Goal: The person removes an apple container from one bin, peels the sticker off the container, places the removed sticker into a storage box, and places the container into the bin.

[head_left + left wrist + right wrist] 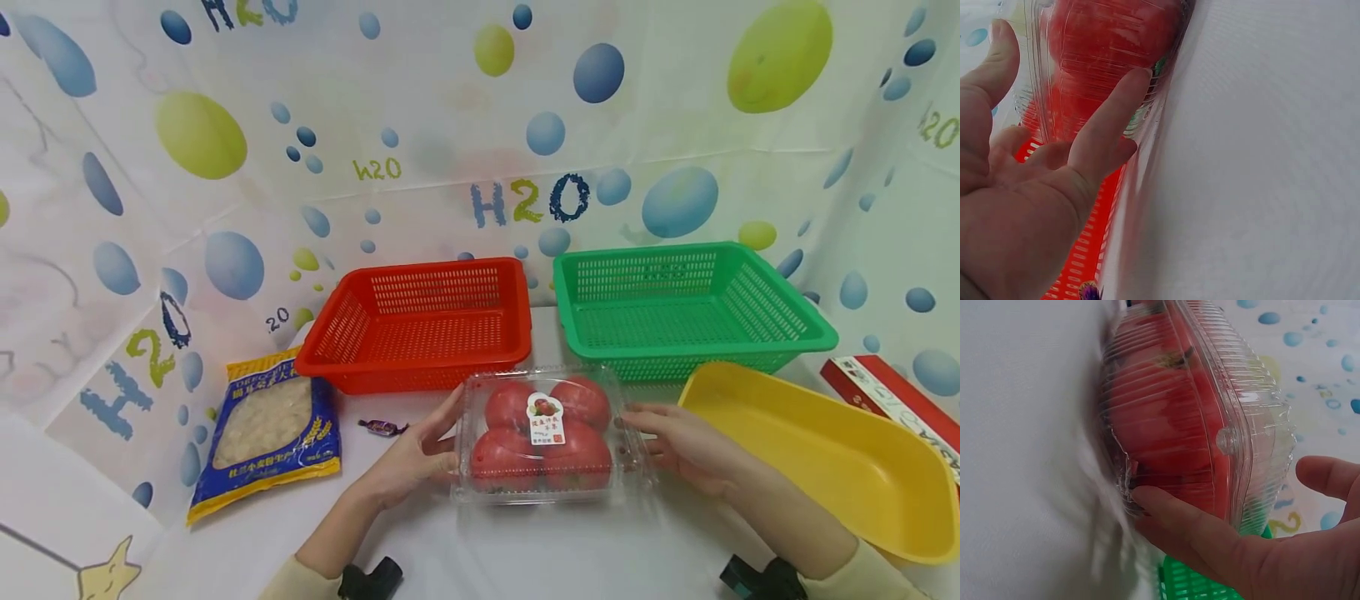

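A clear plastic box (540,497) of red tomatoes (577,454) sits on the white table between my two hands, its lid carrying a white label (546,429). My left hand (423,454) is at the box's left side, thumb apart and index finger stretched along the lower wall in the left wrist view. On the opposite side, my right hand (693,446) reaches in with fingertips at the ribbed wall near the bottom edge. The right wrist view shows its thumb (1325,478) standing away from the lid.
Behind the box stand a red basket (412,375) and a green basket (697,346). A yellow basin (817,475) lies at the right, beside a red box (900,400). To the left are a wrapped candy (382,427) and a blue-and-yellow bag (262,425).
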Tool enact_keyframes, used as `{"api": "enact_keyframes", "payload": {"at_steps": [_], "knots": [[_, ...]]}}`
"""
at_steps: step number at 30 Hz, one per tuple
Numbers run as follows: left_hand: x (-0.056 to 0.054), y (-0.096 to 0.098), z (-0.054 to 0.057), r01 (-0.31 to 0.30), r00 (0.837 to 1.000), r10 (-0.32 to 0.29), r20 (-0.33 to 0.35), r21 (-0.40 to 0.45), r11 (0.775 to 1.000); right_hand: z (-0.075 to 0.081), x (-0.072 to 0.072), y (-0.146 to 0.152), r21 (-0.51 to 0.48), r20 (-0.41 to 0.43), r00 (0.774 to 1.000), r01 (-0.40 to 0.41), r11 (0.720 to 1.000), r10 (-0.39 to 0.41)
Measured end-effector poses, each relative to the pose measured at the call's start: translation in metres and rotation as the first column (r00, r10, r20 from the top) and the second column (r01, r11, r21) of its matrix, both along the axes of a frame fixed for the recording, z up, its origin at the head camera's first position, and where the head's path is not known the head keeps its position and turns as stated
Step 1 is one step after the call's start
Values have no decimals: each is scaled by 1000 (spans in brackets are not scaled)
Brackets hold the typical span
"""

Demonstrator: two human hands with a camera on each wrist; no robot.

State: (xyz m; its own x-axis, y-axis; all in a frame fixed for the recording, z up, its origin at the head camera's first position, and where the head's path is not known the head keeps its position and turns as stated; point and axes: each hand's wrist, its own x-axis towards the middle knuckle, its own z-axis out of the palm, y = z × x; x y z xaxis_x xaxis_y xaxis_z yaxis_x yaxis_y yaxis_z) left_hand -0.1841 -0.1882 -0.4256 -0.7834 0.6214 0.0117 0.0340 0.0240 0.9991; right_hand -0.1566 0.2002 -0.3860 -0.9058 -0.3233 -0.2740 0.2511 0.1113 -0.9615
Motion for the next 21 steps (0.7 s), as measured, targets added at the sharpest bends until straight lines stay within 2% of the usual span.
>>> {"api": "enact_keyframes", "payload": {"at_steps": [5,10,12,15,17,19,21], "knots": [[-3,0,0,3,1000,-3,-19,-2,1000,1,-1,2,-14,24,999,25,1000,-24],[-5,1,0,10,1000,-10,3,18,1000,3,-2,4,-27,27,999,45,999,-44],[-4,1,0,-6,1000,6,2,11,1000,5,-2,5,-37,21,998,53,998,-52],[-2,2,2,-68,997,66,-47,-41,997,9,-1,7,-69,-2,999,53,996,-54],[0,3,4,-136,987,128,-98,-82,987,14,0,7,-92,-28,999,42,995,-44],[3,6,7,-206,970,188,-152,-113,972,21,1,6,-76,-82,996,37,996,-44],[5,9,10,-282,946,249,-209,-144,949,28,1,6,-35,-156,986,53,998,-58]]}}
